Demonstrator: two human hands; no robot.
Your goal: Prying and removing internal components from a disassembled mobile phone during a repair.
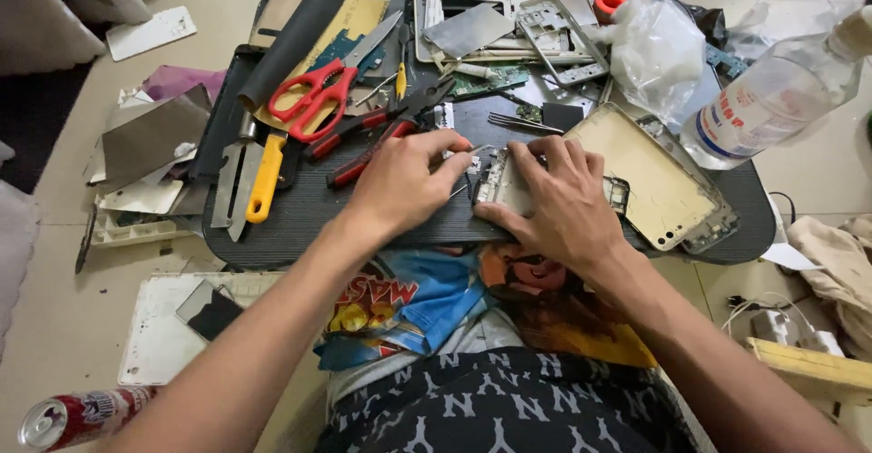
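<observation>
Underneath, phone frame [505, 187] pinned flat beneath right hand [559, 201], left hand [406, 181] pinching thin tool [479, 152] beside it.

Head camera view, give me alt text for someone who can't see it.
Two bare hands work on a small phone frame on a cluttered black tray: the left hand pinches a thin tool, the right hand presses down. Red scissors lie behind.

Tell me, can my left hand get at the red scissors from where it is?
Probably yes. The left hand rests just right of the red scissors, which lie on top of the pile uncovered; only the red-handled pliers lie between.
</observation>
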